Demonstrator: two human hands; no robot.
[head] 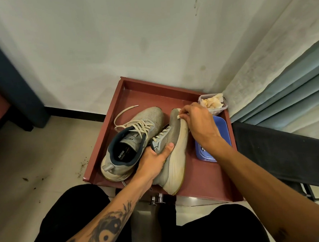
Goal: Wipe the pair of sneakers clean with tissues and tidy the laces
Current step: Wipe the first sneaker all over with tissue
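White print on dark insole (123, 153) of upright sneaker (151, 115): I read "NITR", rest of word lost in shadow. Smaller line of print beside it, too fine for me to read. White mark on blue lid (223, 125), mostly hidden under my right forearm, unreadable. No other text legible.
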